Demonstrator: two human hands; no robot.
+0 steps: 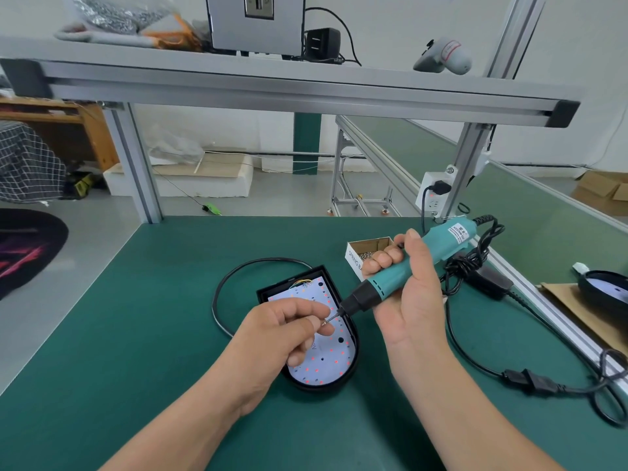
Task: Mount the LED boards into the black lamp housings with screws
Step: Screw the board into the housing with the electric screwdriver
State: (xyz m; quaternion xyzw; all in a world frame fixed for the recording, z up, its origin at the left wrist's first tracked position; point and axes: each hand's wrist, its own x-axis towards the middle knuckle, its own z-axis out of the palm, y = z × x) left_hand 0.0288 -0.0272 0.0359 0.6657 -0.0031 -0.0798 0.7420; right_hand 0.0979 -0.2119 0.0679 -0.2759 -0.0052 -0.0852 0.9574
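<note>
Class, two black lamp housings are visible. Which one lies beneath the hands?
The central lamp housing, beneath the left hand and electric screwdriver; the other lamp housing sits far right on cardboard.

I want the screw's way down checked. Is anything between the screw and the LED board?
Nothing visible lies on the LED board. The left hand pinches the screw at the screwdriver's bit tip above it. Only that hand's own fingers cover part of the board, so holes beneath them cannot be seen.

left hand point(289, 326) pinches screw point(325, 321) at electric screwdriver point(404, 271) tip; right hand point(407, 287) grips it.
</note>
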